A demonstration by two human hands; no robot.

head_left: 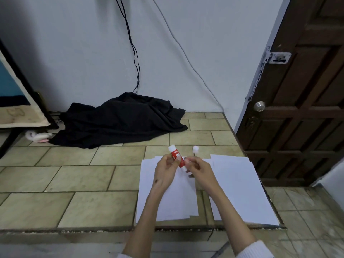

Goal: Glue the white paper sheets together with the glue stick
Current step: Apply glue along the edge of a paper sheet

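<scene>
A person sits over a tiled worktop (83, 175), both bare forearms reaching forward. The left hand (164, 170) closes its grip around a red glue stick (176, 157), whose long axis tilts up and away to the left, white top highest. The right hand (198, 170) pinches the stick's lower end, probably twisting the base. A small white cap (195, 148) stands on the worktop just beyond the hands. Directly beneath them lies the left sheet (167, 198); a second sheet (240, 189) lies beside it to the right. The glue has yet to touch paper, which waits straight below.
</scene>
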